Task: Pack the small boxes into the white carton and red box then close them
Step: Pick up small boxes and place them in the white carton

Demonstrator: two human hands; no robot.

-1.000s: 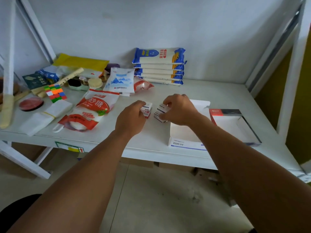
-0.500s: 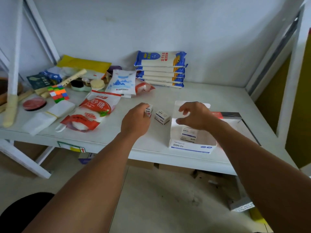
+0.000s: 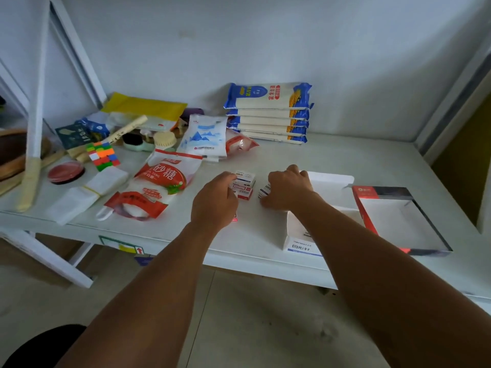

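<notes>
A short stack of small white-and-red boxes (image 3: 244,183) stands mid-table. My left hand (image 3: 214,201) rests against its left side, fingers on the top box. My right hand (image 3: 288,188) is closed over another small white box (image 3: 265,191) just right of the stack. The open white carton (image 3: 301,244) lies under my right forearm, its lid flap folded back; its inside is mostly hidden. To its right the red box (image 3: 362,208) lies open, showing a white interior.
Bags of sugar (image 3: 162,181), a blue-and-white pouch (image 3: 203,138) and stacked noodle packs (image 3: 268,112) crowd the left and back. A twisted colour cube (image 3: 102,155), a red lid (image 3: 66,171) and brushes sit far left. A white shelf post (image 3: 37,102) rises at the left.
My right hand dropped a small box into the white carton, then came back left and closed on the loose small box. My left hand stayed at the stack.
</notes>
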